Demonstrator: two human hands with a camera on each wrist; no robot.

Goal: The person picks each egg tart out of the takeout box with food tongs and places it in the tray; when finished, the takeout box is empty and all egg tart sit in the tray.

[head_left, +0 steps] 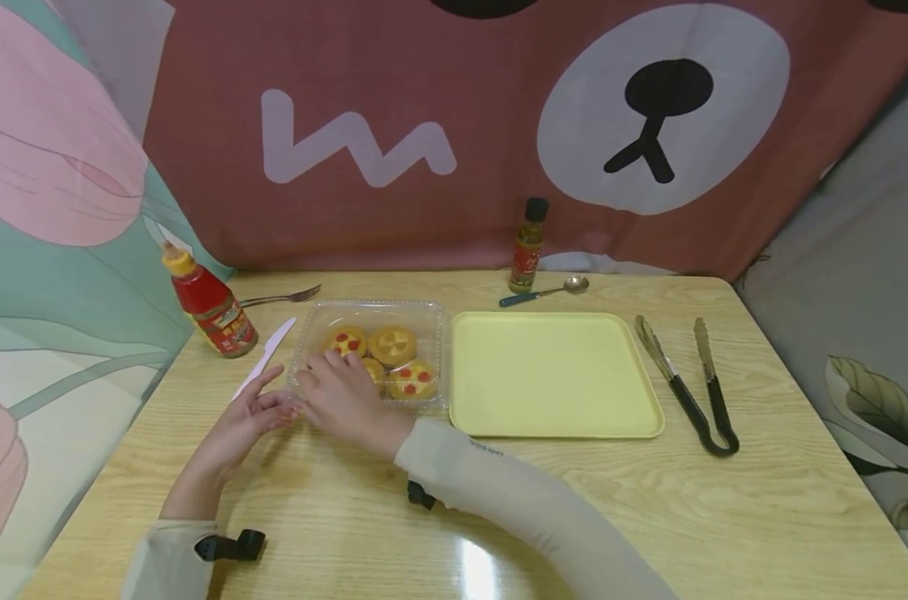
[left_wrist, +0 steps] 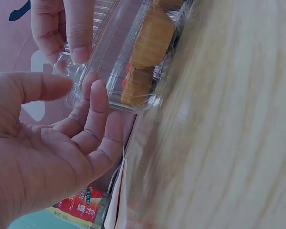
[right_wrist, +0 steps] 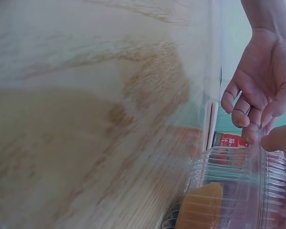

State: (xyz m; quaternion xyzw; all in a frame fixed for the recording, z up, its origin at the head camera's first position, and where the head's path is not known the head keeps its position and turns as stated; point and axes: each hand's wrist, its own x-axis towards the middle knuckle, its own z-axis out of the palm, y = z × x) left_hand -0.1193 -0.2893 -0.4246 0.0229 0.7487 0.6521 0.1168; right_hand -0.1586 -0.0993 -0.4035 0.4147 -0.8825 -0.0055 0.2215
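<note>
A clear plastic clamshell box [head_left: 424, 312] rests on the table with several small round pastries [head_left: 393, 345] inside, some topped with red pieces. My left hand [head_left: 232, 429] pinches the rim at the box's near left corner between thumb and fingertips. Beside it, my right hand [head_left: 349, 398] reaches over the box's left part and grips the same rim, its thumb [left_wrist: 79, 45] lying on the plastic edge. From the right wrist view, the box's ribbed wall [right_wrist: 229, 164] shows below both hands. The right hand hides part of the pastries.
Right of the box lies a yellow tray [head_left: 555, 375], then black-handled tongs [head_left: 686, 392]. At the left are a red sauce bottle [head_left: 212, 304], a fork [head_left: 281, 297] and a pale plastic knife [head_left: 266, 354]. A small bottle [head_left: 526, 250] and a spoon [head_left: 544, 292] sit behind the tray.
</note>
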